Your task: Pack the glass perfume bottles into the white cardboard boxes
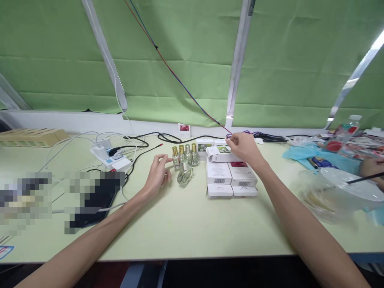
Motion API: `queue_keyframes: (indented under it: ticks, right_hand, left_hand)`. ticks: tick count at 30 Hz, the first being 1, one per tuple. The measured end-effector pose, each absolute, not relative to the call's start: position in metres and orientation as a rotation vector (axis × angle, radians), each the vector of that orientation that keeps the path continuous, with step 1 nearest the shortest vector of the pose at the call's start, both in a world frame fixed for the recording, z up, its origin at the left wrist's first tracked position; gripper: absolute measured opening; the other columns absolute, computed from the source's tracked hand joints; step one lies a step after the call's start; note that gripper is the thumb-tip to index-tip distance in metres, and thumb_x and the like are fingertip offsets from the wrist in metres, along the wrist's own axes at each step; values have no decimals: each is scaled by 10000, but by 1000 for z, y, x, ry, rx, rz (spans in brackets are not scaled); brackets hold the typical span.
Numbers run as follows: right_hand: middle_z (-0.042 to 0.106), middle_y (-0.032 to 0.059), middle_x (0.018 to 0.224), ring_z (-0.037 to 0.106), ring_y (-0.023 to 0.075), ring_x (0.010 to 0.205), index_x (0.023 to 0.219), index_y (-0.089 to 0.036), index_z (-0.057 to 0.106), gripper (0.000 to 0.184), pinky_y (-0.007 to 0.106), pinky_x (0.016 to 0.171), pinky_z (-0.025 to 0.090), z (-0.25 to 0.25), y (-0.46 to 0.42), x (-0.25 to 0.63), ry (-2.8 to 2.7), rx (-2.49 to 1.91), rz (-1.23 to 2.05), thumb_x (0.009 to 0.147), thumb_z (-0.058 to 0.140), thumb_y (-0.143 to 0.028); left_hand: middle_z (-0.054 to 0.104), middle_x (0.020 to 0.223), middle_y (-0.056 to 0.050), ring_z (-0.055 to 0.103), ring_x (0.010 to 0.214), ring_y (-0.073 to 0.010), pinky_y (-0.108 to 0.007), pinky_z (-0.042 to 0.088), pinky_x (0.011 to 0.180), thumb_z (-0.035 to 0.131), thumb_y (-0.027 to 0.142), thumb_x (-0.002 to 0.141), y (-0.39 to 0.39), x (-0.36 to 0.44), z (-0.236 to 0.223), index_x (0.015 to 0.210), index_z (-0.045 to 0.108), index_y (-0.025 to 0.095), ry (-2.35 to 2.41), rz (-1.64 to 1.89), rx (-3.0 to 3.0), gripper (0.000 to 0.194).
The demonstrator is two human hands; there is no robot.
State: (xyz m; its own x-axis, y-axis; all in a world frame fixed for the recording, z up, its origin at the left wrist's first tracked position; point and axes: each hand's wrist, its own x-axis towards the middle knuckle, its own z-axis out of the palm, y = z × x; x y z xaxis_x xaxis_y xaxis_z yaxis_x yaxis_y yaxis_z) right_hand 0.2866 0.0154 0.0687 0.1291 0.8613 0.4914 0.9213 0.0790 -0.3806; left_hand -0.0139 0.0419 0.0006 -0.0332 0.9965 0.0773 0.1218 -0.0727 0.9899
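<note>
My left hand (157, 174) rests on the pale green table (186, 224), fingers loosely curled and holding nothing, its fingertips close to a row of several small glass bottles with gold caps (185, 154). One more glass bottle (185, 176) lies tilted in front of that row. My right hand (244, 148) pinches the end of a white carton (220, 154) that lies on top of a stack of white cartons (231, 178). More white cartons (205, 146) stand behind the bottles.
A white power strip (109, 158) with plugs and cables sits at the left, a black cable (168, 138) behind. Cardboard trays (30, 137) lie far left. At the right are clear plastic bowls (336, 192), blue bags (318, 158) and another person's hand (372, 168).
</note>
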Motion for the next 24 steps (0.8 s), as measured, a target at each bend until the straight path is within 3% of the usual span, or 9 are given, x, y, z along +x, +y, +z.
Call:
queue_keyframes:
  ticks: [3, 7, 11, 14, 16, 20, 24]
  right_hand:
    - [745, 71, 790, 667, 222, 767, 804, -179, 696, 211, 328, 781, 450, 65, 18, 294, -1745, -1707, -100, 923, 576, -306]
    - [764, 88, 989, 690, 234, 916, 959, -167, 711, 205, 342, 859, 479, 60, 19, 298, -1875, -1576, -64, 898, 647, -353]
    - [729, 105, 1221, 657, 279, 1143, 1152, -176, 696, 364, 402, 1000, 472, 54, 17, 298, -2040, -1543, 45, 874, 713, -411]
    - [685, 128, 1328, 596, 317, 1267, 1294, -167, 651, 530, 449, 1083, 432, 51, 16, 296, -2110, -1611, 88, 855, 748, -448]
    - [667, 138, 1360, 567, 330, 1306, 1348, -163, 623, 600, 465, 1105, 417, 50, 16, 294, -2134, -1650, 92, 840, 769, -447]
    - [626, 132, 1426, 525, 343, 1349, 1394, -170, 595, 651, 484, 1137, 388, 49, 15, 290, -2154, -1684, 94, 818, 792, -399]
    - [613, 114, 1446, 485, 368, 1383, 1412, -199, 590, 640, 499, 1131, 387, 49, 13, 289, -2130, -1704, 114, 829, 768, -393]
  left_hand:
    - [619, 1299, -80, 506, 383, -46, -207, 179, 301, 530, 552, 930, 44, -15, -1, 1086, 488, 280, 1277, 1234, 1335, 317]
    - [614, 1237, -79, 510, 429, -50, -224, 245, 340, 537, 542, 925, 41, -17, -1, 1130, 502, 262, 1317, 1289, 1456, 348]
    - [623, 1174, -68, 521, 534, -68, -241, 388, 476, 551, 542, 931, 30, -17, 3, 1122, 540, 222, 1271, 1357, 1809, 372]
    - [640, 1125, -59, 531, 570, -87, -254, 414, 533, 560, 527, 935, 21, -15, 3, 1083, 568, 210, 1202, 1199, 2044, 350]
    - [641, 1115, -49, 494, 533, -79, -269, 425, 559, 624, 514, 898, 19, -13, 1, 1174, 556, 220, 1200, 1088, 2211, 409]
    - [665, 1101, -64, 468, 520, -85, -285, 435, 596, 673, 486, 858, 20, -13, -7, 1324, 485, 220, 1227, 929, 2376, 569]
    - [664, 1102, -55, 470, 494, -87, -272, 409, 551, 671, 460, 845, 24, -15, -11, 1348, 468, 251, 1216, 900, 2377, 581]
